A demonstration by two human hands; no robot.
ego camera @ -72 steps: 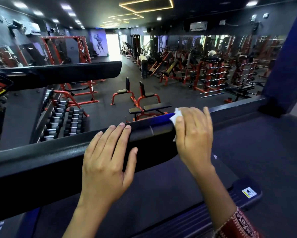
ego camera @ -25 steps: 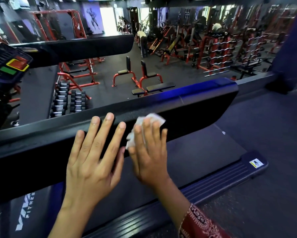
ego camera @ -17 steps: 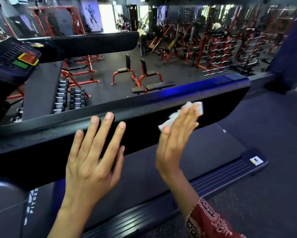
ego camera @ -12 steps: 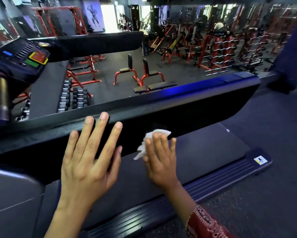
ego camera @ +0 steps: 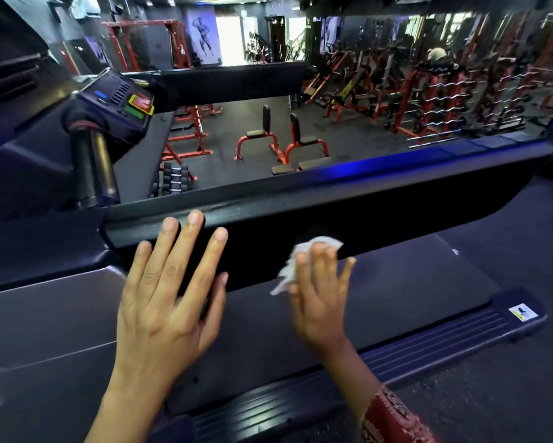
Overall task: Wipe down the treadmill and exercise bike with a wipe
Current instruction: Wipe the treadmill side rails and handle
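The black side handrail [ego camera: 332, 199] of the treadmill runs across the view from left to upper right. My left hand [ego camera: 169, 292] lies flat against its side face, fingers straight and spread, fingertips at the top edge. My right hand [ego camera: 320, 295] presses a crumpled white wipe [ego camera: 300, 260] against the lower edge of the rail, fingers straight over it. The wipe sticks out above and to the left of my fingers. The treadmill belt [ego camera: 396, 282] lies below the rail.
The treadmill console [ego camera: 118, 103] with coloured buttons and a grip bar [ego camera: 94, 167] stands at the upper left. A ribbed side step [ego camera: 412, 340] with a sticker runs along the belt's near edge. Behind the rail a mirror shows red benches, racks and dumbbells.
My right hand swept the wipe right along the rail's side, then back left and down to its lower edge. My left hand stayed flat on the rail. The view shifted so the console shows more.
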